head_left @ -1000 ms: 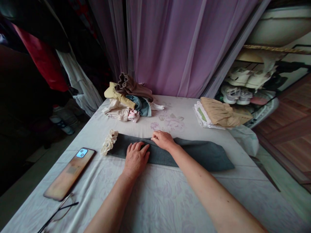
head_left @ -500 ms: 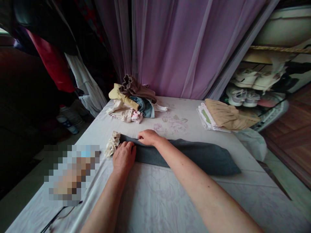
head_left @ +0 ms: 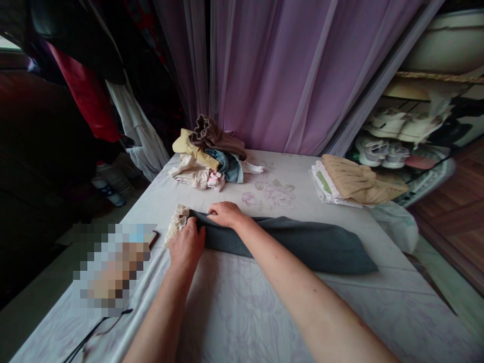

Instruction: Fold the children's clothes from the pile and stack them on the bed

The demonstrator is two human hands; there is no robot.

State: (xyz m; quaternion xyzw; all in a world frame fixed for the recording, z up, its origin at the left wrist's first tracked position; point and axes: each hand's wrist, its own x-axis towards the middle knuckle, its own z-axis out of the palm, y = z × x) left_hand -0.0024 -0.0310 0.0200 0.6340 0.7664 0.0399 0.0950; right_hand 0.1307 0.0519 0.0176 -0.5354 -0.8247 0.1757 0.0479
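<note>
The worktop (head_left: 234, 307), spread with a pale, faintly flowered cloth, runs from the near edge to a purple curtain (head_left: 260, 75) that hangs at the far side in soft vertical folds under a sheer layer. Across its middle lies a dark grey garment (head_left: 327, 244), a long, narrow, flattened strip of matte cloth whose long axis runs left to right, tapering to a blunt point at the right; both hands are at its left part, so most of its length stretches away to the right of them, partly behind the right forearm. At far left sits a loose heap of clothes (head_left: 215, 159), crumpled brown, yellow, blue and cream; at far right, a flatter folded stack (head_left: 348, 181) topped by pleated tan cloth. The right hand (head_left: 225, 214) is curled at the garment's far edge, seemingly pinching it. The left hand (head_left: 188, 242), nearer the left end, bends over the frilly cream band (head_left: 177, 222); whether its fingers grip or merely press cannot be told.
</note>
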